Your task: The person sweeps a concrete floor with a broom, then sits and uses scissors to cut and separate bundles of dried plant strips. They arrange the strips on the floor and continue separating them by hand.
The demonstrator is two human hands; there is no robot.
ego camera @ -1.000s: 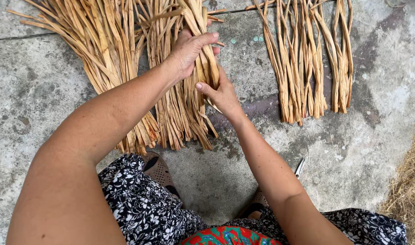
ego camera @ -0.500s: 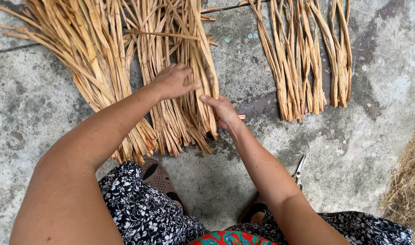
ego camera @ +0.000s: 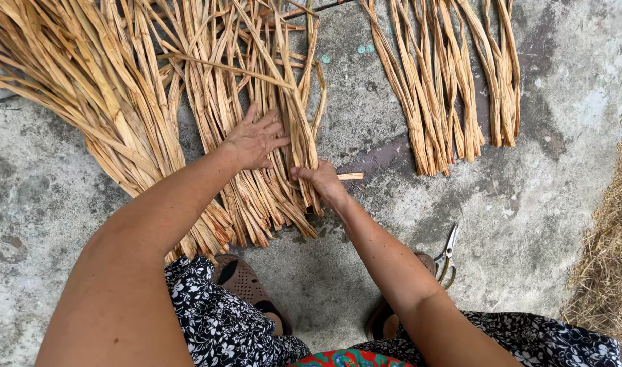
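A wide fan of dried tan plant stalks (ego camera: 141, 115) lies on the concrete ground in front of me. My left hand (ego camera: 255, 139) rests flat on the stalks near their middle, fingers spread. Just to its right, my right hand (ego camera: 317, 180) is closed around a few stalks (ego camera: 304, 115) at the right edge of the fan, near their lower ends. A short cut piece (ego camera: 350, 177) sticks out beside that hand.
A second, neater row of stalks (ego camera: 447, 88) lies at the upper right. Metal shears (ego camera: 448, 253) lie on the ground by my right knee. Loose straw (ego camera: 610, 251) is piled along the right edge. My brown sandal (ego camera: 246, 282) shows below the fan.
Both hands have slid down the stalks toward me. The left hand has flattened onto the bundle, and the right hand has closed lower on the right-edge stalks.
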